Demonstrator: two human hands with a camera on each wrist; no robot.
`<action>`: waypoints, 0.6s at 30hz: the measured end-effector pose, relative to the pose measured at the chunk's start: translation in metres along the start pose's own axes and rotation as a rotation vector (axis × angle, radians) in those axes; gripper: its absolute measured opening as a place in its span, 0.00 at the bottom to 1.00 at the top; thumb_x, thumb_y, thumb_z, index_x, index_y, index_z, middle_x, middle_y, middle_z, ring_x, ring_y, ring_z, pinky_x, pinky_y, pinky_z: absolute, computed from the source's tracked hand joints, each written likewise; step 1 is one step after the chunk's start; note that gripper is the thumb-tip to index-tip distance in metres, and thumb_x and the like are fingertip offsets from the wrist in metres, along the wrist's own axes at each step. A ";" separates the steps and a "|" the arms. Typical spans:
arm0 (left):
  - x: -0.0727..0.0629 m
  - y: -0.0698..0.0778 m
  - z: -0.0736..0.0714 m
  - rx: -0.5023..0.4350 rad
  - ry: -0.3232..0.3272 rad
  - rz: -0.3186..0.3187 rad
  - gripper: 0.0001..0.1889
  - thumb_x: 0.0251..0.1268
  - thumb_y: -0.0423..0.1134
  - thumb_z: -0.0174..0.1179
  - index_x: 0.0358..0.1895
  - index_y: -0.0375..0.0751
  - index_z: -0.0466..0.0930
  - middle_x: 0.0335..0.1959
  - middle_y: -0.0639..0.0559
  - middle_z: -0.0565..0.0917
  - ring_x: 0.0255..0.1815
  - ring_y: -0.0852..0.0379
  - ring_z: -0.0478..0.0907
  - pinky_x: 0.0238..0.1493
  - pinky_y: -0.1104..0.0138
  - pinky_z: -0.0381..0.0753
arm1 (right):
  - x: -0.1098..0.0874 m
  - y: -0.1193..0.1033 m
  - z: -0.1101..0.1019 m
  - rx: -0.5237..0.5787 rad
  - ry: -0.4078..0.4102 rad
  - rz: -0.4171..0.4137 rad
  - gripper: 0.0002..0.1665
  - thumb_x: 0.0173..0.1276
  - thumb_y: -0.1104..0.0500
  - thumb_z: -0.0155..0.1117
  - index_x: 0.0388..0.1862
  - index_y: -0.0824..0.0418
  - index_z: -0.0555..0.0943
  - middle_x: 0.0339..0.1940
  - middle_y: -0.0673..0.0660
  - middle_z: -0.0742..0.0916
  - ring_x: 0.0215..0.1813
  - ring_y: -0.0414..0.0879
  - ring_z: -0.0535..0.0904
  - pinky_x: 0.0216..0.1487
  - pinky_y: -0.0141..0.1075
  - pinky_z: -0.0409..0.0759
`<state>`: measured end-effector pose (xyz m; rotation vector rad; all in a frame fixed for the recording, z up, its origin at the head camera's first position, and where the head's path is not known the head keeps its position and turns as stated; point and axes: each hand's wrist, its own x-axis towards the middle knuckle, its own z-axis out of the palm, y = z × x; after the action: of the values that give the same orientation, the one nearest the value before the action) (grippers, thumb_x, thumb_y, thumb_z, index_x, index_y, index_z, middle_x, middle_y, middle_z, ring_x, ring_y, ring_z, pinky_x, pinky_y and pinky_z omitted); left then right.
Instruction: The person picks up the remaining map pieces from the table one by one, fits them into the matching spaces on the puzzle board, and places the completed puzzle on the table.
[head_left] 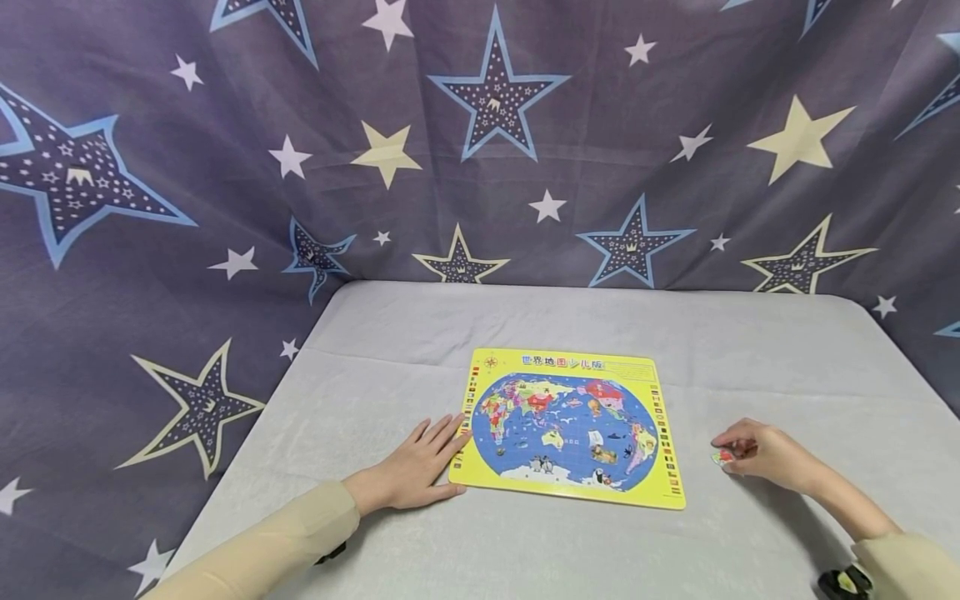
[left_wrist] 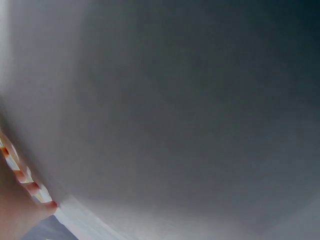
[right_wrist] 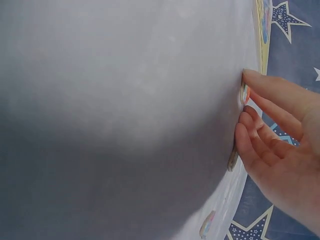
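Observation:
A yellow-bordered world map puzzle board (head_left: 566,497) lies flat on the grey table, printed with continents, animals and rows of flags. At its left edge my left hand (head_left: 416,467) rests with fingers extended, fingertips touching the border and thumb by the lower left corner. To the right of the board, my right hand (head_left: 772,454) is low over the table, pinching a small colourful puzzle piece (head_left: 722,456) between thumb and fingers. In the right wrist view another flat piece (right_wrist: 232,161) shows edge-on beneath the fingers. In the left wrist view, the left hand (left_wrist: 20,210) shows only partly.
One more small piece (right_wrist: 207,224) lies on the grey tabletop (head_left: 405,333) in the right wrist view. A dark curtain (head_left: 420,208) with stars hangs behind the table and along its left side.

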<state>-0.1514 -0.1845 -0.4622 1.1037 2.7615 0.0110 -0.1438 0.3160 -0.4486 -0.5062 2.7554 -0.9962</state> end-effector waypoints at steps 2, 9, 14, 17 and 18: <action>0.000 0.000 0.000 0.002 0.000 0.000 0.41 0.60 0.67 0.33 0.70 0.44 0.43 0.71 0.46 0.42 0.70 0.49 0.39 0.65 0.51 0.44 | 0.000 0.000 0.001 -0.005 0.001 0.003 0.17 0.47 0.66 0.69 0.38 0.69 0.80 0.29 0.51 0.75 0.27 0.33 0.66 0.24 0.29 0.70; 0.000 0.000 0.001 0.003 -0.005 -0.007 0.41 0.60 0.68 0.32 0.70 0.45 0.43 0.71 0.47 0.42 0.70 0.49 0.39 0.65 0.51 0.44 | -0.001 0.000 0.002 -0.025 0.021 0.025 0.16 0.45 0.66 0.70 0.36 0.68 0.80 0.27 0.50 0.75 0.26 0.33 0.66 0.23 0.29 0.69; 0.001 0.000 0.001 0.001 -0.004 -0.009 0.41 0.60 0.68 0.32 0.70 0.45 0.43 0.71 0.47 0.42 0.70 0.49 0.39 0.65 0.51 0.44 | 0.000 0.001 0.002 -0.016 0.018 0.020 0.14 0.45 0.66 0.69 0.34 0.66 0.80 0.28 0.50 0.75 0.27 0.34 0.66 0.25 0.28 0.70; 0.001 0.000 0.001 0.003 -0.004 -0.011 0.41 0.60 0.68 0.32 0.70 0.45 0.43 0.71 0.47 0.42 0.70 0.49 0.39 0.65 0.51 0.44 | 0.000 0.001 0.002 -0.009 0.015 0.004 0.12 0.46 0.66 0.69 0.32 0.65 0.80 0.29 0.50 0.75 0.27 0.34 0.66 0.25 0.28 0.70; 0.001 0.000 0.001 0.003 -0.005 -0.011 0.41 0.60 0.68 0.32 0.70 0.45 0.43 0.71 0.47 0.42 0.70 0.49 0.39 0.65 0.51 0.44 | 0.000 0.000 0.002 -0.009 0.014 -0.007 0.11 0.46 0.66 0.69 0.32 0.64 0.80 0.29 0.50 0.75 0.27 0.34 0.66 0.25 0.28 0.70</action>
<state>-0.1517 -0.1839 -0.4631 1.0874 2.7643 0.0024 -0.1434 0.3155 -0.4501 -0.5125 2.7734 -0.9934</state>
